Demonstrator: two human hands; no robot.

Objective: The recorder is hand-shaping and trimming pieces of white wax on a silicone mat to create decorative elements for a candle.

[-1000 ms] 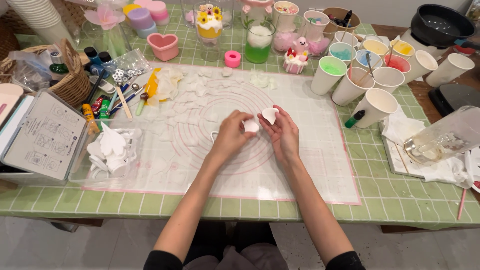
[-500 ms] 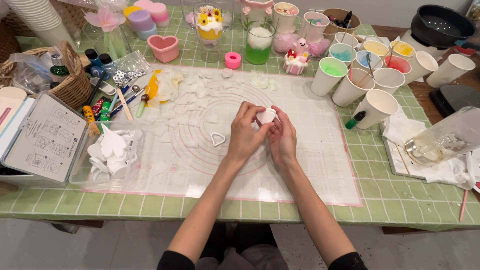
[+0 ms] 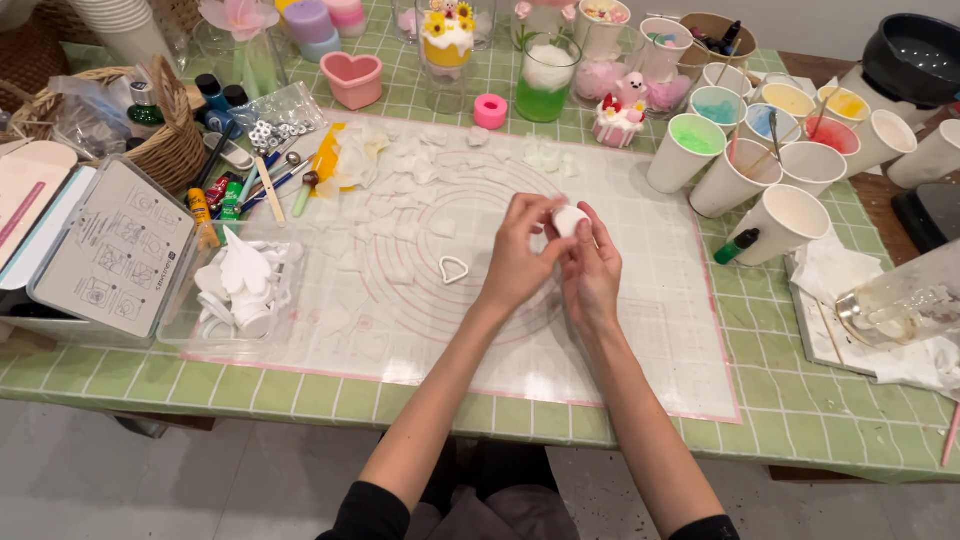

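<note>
Both hands meet over the middle of the pale silicone mat [image 3: 640, 330], with a small white lump of soft material [image 3: 571, 219] pinched between them. The left hand [image 3: 520, 260] curls its fingers around the lump from the side, and the right hand [image 3: 592, 275] presses it with thumb and forefinger from below, so each hand is closed on the same piece, raised a little above the mat. By the look of it, the step in hand is shaping or flattening this lump with the fingertips.

Just beside the left hand, a small white heart-shaped cutter [image 3: 454, 269] lies on the mat, apart from the fingers. Thin white cut pieces [image 3: 400, 175] are scattered toward the mat's far edge, and a clear tray of white moulds [image 3: 240, 285] sits at its left.

Judging from this, the piece would need even, gentle pressure and a bare patch of mat to be laid on before the cutter can be used.
</note>
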